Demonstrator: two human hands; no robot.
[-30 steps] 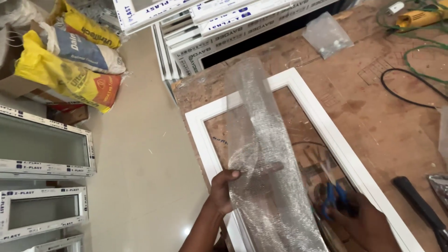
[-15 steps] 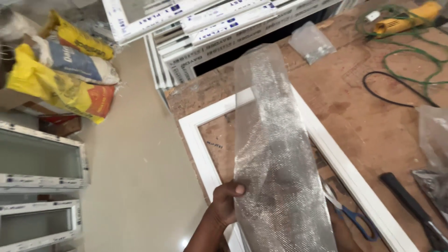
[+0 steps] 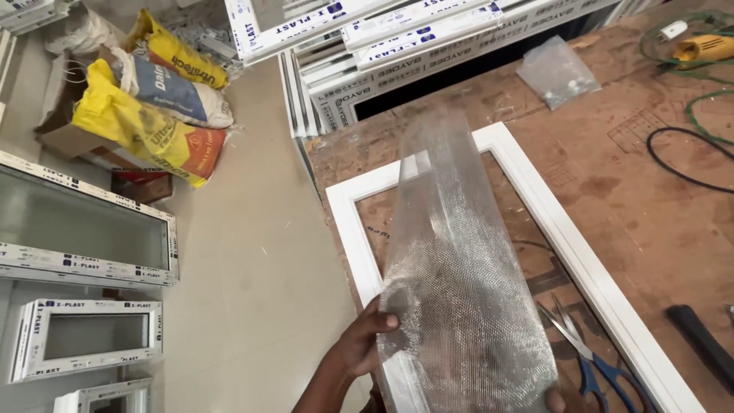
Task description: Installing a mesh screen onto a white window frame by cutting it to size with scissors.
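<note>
A long sheet of see-through grey mesh (image 3: 459, 268) stands up from the bottom of the view, bowed over a white window frame (image 3: 535, 199) that lies flat on a brown worktable (image 3: 634, 153). My left hand (image 3: 359, 344) grips the mesh's lower left edge, thumb on top. Only a fingertip of my right hand (image 3: 556, 399) shows at the mesh's lower right edge, touching it. Blue-handled scissors (image 3: 589, 359) lie inside the frame, just right of the mesh.
Yellow and blue sacks (image 3: 145, 99) lie on the floor at upper left. White window frames (image 3: 84, 229) lean at the left, and more profiles (image 3: 397, 38) are stacked at the top. A plastic bag (image 3: 554, 73), yellow tool (image 3: 703, 50), cables and a black handle (image 3: 699, 336) lie on the table.
The view has swung so the frame and mesh sit further right. The mesh has spread flatter and wider. My right hand has dropped almost out of view.
</note>
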